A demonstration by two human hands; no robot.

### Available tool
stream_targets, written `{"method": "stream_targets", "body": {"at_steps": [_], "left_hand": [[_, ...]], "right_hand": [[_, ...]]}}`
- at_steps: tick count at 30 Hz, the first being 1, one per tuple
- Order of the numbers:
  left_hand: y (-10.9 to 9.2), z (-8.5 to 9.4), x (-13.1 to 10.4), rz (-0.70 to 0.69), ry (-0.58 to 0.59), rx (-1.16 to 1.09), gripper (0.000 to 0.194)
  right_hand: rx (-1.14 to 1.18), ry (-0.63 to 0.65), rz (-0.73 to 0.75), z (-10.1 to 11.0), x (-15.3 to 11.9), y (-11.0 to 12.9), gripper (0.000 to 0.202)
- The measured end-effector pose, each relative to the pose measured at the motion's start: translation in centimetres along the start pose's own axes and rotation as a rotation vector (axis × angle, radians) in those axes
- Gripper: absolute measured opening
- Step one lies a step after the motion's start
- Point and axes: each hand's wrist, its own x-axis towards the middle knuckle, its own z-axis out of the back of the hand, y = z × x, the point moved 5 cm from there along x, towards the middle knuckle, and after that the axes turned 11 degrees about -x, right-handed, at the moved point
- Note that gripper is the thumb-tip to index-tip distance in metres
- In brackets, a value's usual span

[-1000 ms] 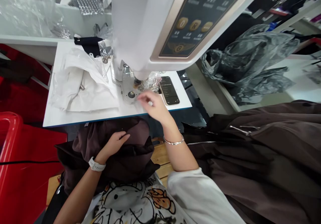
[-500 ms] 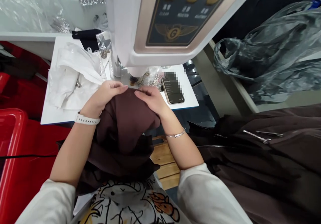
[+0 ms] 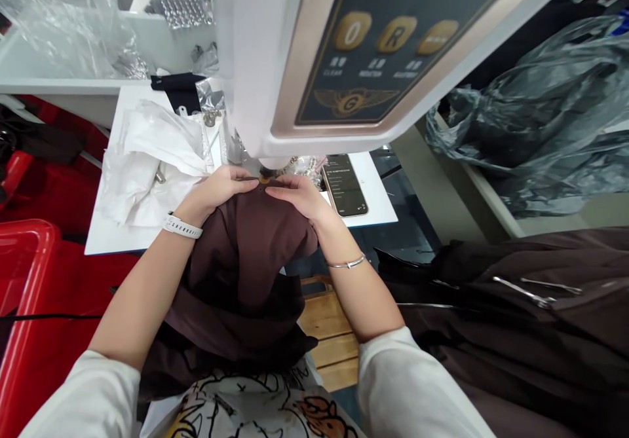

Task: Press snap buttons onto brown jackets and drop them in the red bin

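Note:
Dark brown fabric [image 3: 270, 228] hangs from both hands over the lap, its top edge under the head of a white machine [image 3: 246, 65]. My left hand [image 3: 216, 192] pinches that edge on the left, thumb on top. My right hand [image 3: 302, 196] pinches it on the right, a short gap away. Between the thumbs, a small dark spot shows on the fabric, just below the machine's brass-coloured tip [image 3: 264, 179]. The fingers under the fabric are hidden.
A phone [image 3: 345, 186] lies on the white table [image 3: 381, 189], right of the hands. White crumpled wrapping [image 3: 142, 176] is on the left. A red bin [image 3: 29, 241] stands at far left. More brown garments [image 3: 515, 320] and grey plastic bags [image 3: 540, 104] are at the right.
The fabric edge and both hands have come in under the machine's tip, and the small spot between the thumbs now shows. The whole view has shifted, with the scene lower and further right.

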Motion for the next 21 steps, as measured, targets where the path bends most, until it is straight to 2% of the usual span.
{"method": "stream_targets", "body": {"at_steps": [13,21], "left_hand": [[0.07,-0.06,0.23,-0.054,-0.018,0.132,0.026],[-0.27,-0.13,-0.34,-0.072,-0.011,0.195,0.023]], "right_hand": [[-0.044,0.013,-0.026,0.14,0.62,-0.79,0.024],[-0.174,0.031,0.044,0.27,0.62,-0.86,0.024]]}}
